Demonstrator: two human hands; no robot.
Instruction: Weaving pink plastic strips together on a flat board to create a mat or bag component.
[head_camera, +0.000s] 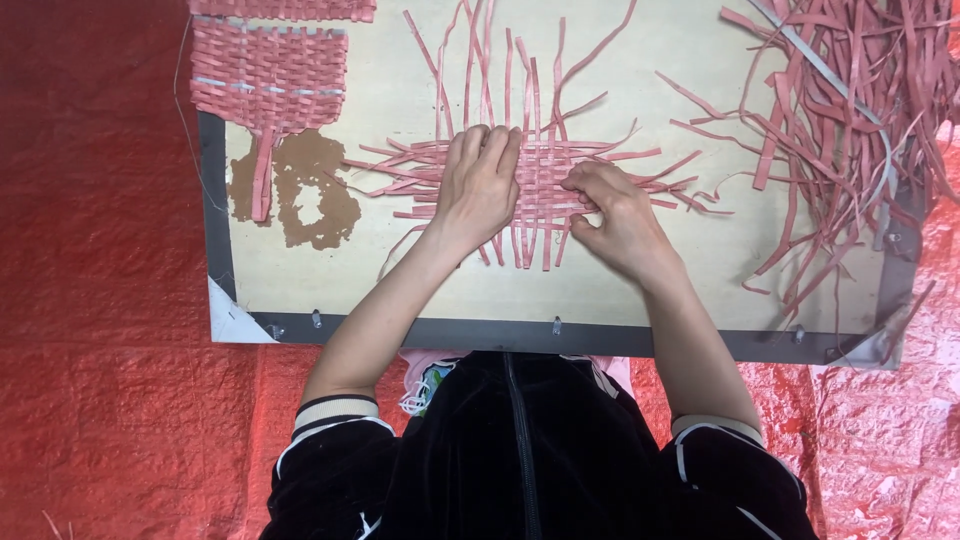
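Observation:
A partly woven mat of pink strips (545, 180) lies in the middle of a pale board (420, 270). My left hand (478, 185) lies flat on the mat's left part, fingers together, pressing the strips down. My right hand (610, 210) rests on the mat's right part, its fingertips pinching a pink strip at the weave's edge. Loose strip ends stick out from the mat on all sides.
A finished woven pink panel (268, 70) lies at the board's top left, beside a brown worn patch (310, 190). A heap of loose pink strips (850, 110) covers the right side. A red sheet (100, 300) lies under the board.

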